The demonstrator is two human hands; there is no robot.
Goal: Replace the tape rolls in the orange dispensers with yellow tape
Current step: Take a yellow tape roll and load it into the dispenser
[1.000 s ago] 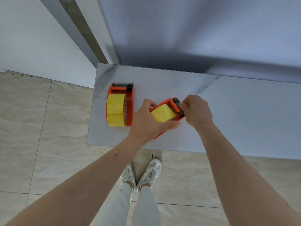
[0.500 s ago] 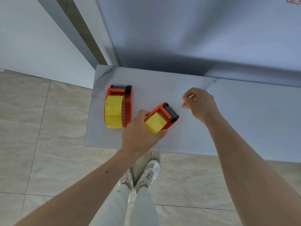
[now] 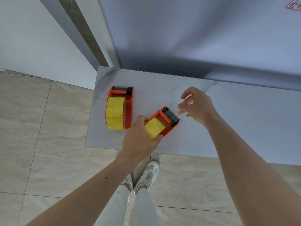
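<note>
Your left hand (image 3: 140,141) grips the near orange dispenser (image 3: 166,123) and its yellow roll (image 3: 154,130) | right hand (image 3: 196,104) hovers beside its cutter, fingers spread, empty | second dispenser (image 3: 121,108) rests on the table (image 3: 228,124).

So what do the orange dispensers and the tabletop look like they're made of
The dispensers look like moulded plastic: uniform orange, matte, with crisp edges. The tabletop looks like polished marble or a marble-print laminate: pale grey veining, soft sheen; which one isn't clear.

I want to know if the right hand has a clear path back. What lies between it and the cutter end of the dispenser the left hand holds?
Only bare table, in the head view, separates the right hand from the dispenser.
</note>
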